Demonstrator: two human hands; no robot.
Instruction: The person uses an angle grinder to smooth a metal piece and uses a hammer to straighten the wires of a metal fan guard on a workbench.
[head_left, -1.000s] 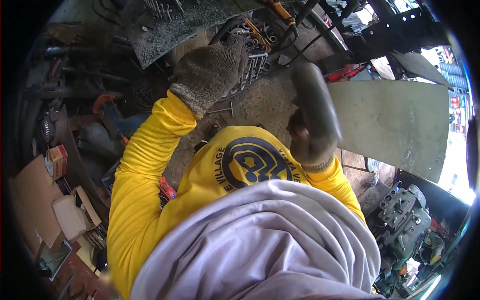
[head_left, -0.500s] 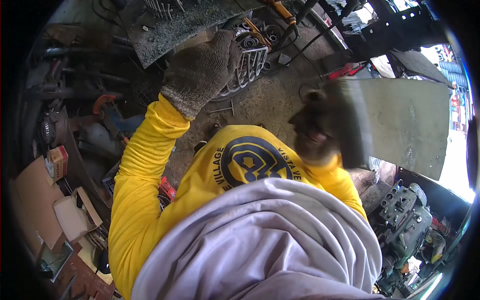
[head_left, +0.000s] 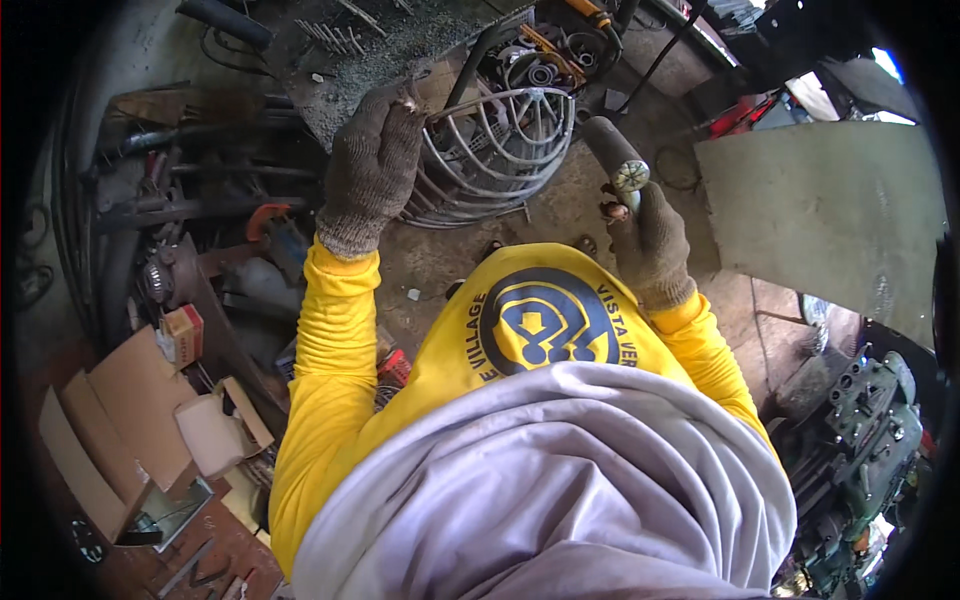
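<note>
My left hand, in a grey-brown knit glove, is closed at the upper left edge of a round, basket-like cage of bent metal rods. The cage is tilted, its open side toward the worktable. My right hand, gloved the same way with fingertips showing, grips a hammer with a thick, dark cylindrical head. The hammer is raised to the right of the cage, apart from it. Most of its handle is hidden in the glove.
Beyond my left hand stands a worktable with grit and metal pins. Behind the cage lie rings and orange-handled tools. A large flat sheet stands at right, above machinery. Pipes and cardboard boxes crowd the left.
The hammer, blurred before, has swung away and now shows clearly. The cage has tipped so more of its rods show. My left hand has turned more upright, and the view has shifted.
</note>
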